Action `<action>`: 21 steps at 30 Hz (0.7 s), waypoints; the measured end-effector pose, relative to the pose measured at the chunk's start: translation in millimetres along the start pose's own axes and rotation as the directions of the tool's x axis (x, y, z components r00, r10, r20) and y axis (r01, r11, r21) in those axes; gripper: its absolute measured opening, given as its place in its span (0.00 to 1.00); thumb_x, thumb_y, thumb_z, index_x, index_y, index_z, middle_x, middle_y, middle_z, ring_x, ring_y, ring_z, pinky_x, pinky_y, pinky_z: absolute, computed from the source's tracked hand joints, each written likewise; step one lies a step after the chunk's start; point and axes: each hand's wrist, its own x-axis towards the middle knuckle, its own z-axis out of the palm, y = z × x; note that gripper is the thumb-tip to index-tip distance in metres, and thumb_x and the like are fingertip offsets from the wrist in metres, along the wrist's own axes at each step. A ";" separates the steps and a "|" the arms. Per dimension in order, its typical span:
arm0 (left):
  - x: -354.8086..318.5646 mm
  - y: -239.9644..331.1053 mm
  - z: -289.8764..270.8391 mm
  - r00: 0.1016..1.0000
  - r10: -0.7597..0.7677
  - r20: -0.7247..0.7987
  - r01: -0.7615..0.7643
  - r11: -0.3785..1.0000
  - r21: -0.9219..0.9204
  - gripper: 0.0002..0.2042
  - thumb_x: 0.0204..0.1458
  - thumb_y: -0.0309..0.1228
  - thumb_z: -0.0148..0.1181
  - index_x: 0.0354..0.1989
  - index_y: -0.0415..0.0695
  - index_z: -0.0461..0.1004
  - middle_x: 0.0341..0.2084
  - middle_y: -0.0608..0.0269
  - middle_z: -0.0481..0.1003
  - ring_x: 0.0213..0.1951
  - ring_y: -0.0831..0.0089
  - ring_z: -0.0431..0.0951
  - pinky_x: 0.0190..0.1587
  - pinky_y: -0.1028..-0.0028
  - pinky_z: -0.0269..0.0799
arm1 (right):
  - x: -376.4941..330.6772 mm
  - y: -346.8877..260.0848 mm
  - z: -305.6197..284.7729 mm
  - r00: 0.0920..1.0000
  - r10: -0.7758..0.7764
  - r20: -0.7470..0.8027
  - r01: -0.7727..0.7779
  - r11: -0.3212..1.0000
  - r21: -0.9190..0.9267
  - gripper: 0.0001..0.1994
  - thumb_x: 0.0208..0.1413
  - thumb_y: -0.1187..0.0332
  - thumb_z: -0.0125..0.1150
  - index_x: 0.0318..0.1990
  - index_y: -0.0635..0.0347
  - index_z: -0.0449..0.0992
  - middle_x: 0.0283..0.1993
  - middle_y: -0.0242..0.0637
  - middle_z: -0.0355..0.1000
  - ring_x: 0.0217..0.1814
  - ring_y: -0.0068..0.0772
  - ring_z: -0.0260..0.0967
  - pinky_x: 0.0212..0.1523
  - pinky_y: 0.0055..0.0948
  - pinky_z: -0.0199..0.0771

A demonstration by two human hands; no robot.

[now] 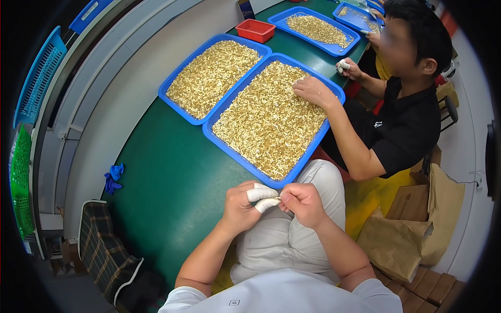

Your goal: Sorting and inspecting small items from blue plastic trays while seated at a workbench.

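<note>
Green table (pixel 172 172) | blue tray (pixel 245 156) of brass bits | left hand (pixel 242 206), right hand (pixel 302 203) pinched together, pinched item unclear

A second blue tray (pixel 180 73) of small gold pieces lies at the green table's (pixel 167 177) far side. A small red bin (pixel 255 30) sits beyond it, near the far edge. A crumpled blue glove (pixel 112 178) rests by the left edge. Brown paper bags (pixel 412 229) slump on the floor at the right.

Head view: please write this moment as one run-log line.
left hand: white finger cots, touching right hand | right hand: pinching at cots | blue tray: ahead
</note>
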 end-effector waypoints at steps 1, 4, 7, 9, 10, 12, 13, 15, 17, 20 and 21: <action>0.0 0.4 -0.1 1.000 0.007 0.024 -0.007 1.000 -0.006 0.06 0.42 0.21 0.71 0.28 0.40 0.81 0.24 0.60 0.80 0.26 0.70 0.78 0.30 0.75 0.72 | 0.0 0.3 0.0 1.000 0.010 0.011 -0.010 1.000 0.006 0.12 0.63 0.69 0.55 0.28 0.67 0.76 0.24 0.33 0.73 0.26 0.17 0.68 0.27 0.20 0.68; -2.7 -4.0 -2.9 1.000 0.025 0.019 -0.026 0.999 0.047 0.06 0.42 0.21 0.71 0.28 0.40 0.81 0.24 0.60 0.80 0.26 0.69 0.79 0.31 0.74 0.72 | -2.3 6.1 -3.9 1.000 0.006 0.000 -0.006 1.000 -0.015 0.14 0.64 0.67 0.55 0.28 0.67 0.75 0.24 0.33 0.73 0.26 0.17 0.68 0.28 0.19 0.69; -2.8 -2.9 -5.3 1.000 -0.021 -0.010 0.021 0.998 0.056 0.06 0.41 0.21 0.71 0.27 0.40 0.81 0.25 0.61 0.80 0.27 0.69 0.79 0.31 0.73 0.72 | -3.9 10.5 -6.5 1.000 -0.003 -0.013 0.002 0.999 -0.053 0.14 0.65 0.66 0.54 0.28 0.66 0.74 0.25 0.33 0.73 0.26 0.17 0.68 0.28 0.19 0.69; -2.6 -1.0 -1.2 1.000 0.010 0.004 -0.010 0.998 0.063 0.06 0.41 0.21 0.71 0.27 0.40 0.81 0.24 0.61 0.80 0.27 0.69 0.79 0.32 0.73 0.72 | -3.6 8.0 -3.6 1.000 -0.001 -0.002 0.001 0.998 -0.062 0.14 0.65 0.66 0.54 0.28 0.66 0.74 0.25 0.33 0.73 0.26 0.17 0.68 0.28 0.19 0.69; -2.6 0.0 0.0 0.999 0.040 0.018 -0.042 0.997 0.069 0.06 0.41 0.21 0.72 0.27 0.41 0.81 0.24 0.62 0.80 0.26 0.68 0.79 0.32 0.72 0.72 | -3.1 4.6 0.5 1.000 0.016 -0.004 -0.016 1.000 -0.027 0.14 0.65 0.66 0.53 0.28 0.66 0.74 0.25 0.33 0.73 0.26 0.17 0.68 0.28 0.19 0.68; -0.1 -1.5 -4.6 1.000 0.030 -0.003 -0.030 0.997 0.064 0.06 0.41 0.22 0.72 0.27 0.41 0.81 0.24 0.62 0.80 0.26 0.68 0.79 0.32 0.72 0.72 | -2.7 5.2 -0.4 0.999 0.032 -0.009 -0.032 0.999 0.006 0.14 0.65 0.66 0.53 0.28 0.66 0.74 0.25 0.33 0.72 0.25 0.17 0.67 0.28 0.18 0.68; 1.2 -1.9 -6.2 1.000 0.019 -0.024 -0.017 0.998 0.060 0.06 0.41 0.22 0.72 0.27 0.41 0.81 0.24 0.62 0.81 0.26 0.68 0.79 0.32 0.72 0.72 | -3.2 8.2 -5.1 1.000 0.019 -0.020 -0.018 1.000 0.006 0.15 0.65 0.66 0.52 0.28 0.66 0.74 0.25 0.33 0.72 0.25 0.17 0.67 0.28 0.19 0.68; 1.4 1.5 -4.5 0.999 0.033 0.005 -0.034 0.997 0.067 0.06 0.41 0.24 0.72 0.28 0.43 0.81 0.24 0.63 0.80 0.26 0.67 0.79 0.33 0.71 0.71 | -3.6 6.9 -3.7 1.000 0.007 -0.028 -0.007 1.000 0.008 0.15 0.65 0.66 0.52 0.28 0.66 0.74 0.25 0.33 0.72 0.25 0.17 0.67 0.28 0.19 0.68; 2.0 1.7 -4.1 0.998 0.050 0.035 -0.052 0.996 0.072 0.06 0.41 0.26 0.72 0.28 0.44 0.82 0.23 0.63 0.80 0.27 0.66 0.79 0.34 0.70 0.70 | -1.8 3.8 3.7 0.999 0.038 -0.001 -0.038 0.998 0.047 0.17 0.66 0.65 0.51 0.27 0.66 0.74 0.24 0.33 0.72 0.25 0.18 0.67 0.27 0.19 0.67; 2.1 -1.9 -4.4 0.999 0.034 0.027 -0.036 0.997 0.072 0.06 0.40 0.26 0.73 0.28 0.45 0.82 0.24 0.63 0.80 0.27 0.67 0.79 0.34 0.70 0.70 | -2.3 9.3 -6.6 1.000 0.012 0.004 -0.013 0.998 0.069 0.17 0.66 0.65 0.52 0.27 0.66 0.74 0.24 0.33 0.71 0.25 0.18 0.67 0.27 0.19 0.67; 0.8 -3.1 -3.5 0.999 0.041 0.030 -0.043 0.996 0.073 0.06 0.40 0.26 0.73 0.28 0.45 0.82 0.24 0.63 0.80 0.27 0.67 0.79 0.34 0.70 0.70 | -2.1 8.4 -4.7 1.000 0.014 0.005 -0.014 0.997 0.070 0.17 0.66 0.65 0.52 0.27 0.66 0.74 0.24 0.33 0.71 0.25 0.18 0.67 0.27 0.19 0.67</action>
